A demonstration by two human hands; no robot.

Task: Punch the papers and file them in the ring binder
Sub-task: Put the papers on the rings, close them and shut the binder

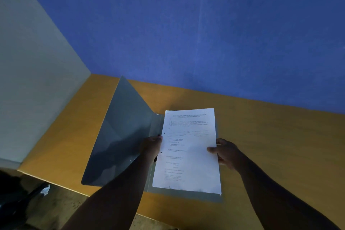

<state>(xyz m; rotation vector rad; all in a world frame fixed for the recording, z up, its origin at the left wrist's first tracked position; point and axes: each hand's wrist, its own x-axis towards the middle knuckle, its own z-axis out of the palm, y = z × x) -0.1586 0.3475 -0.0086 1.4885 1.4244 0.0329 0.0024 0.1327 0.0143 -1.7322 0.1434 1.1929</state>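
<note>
The filing step is in hand: the white printed paper sheets (188,153), already showing 2 punched holes on their left edge, hover over the open grey ring binder (119,136) on the orange wooden counter (270,136). The left hand (152,145) and right hand (225,152) each pinch a side edge. Next — in my judgement — the holes must be lined up with the rings (hidden under the sheets).

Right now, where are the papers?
In the head view the papers sit centre-right, held at their edges by both hands, left and right, over the open grey binder.
</note>
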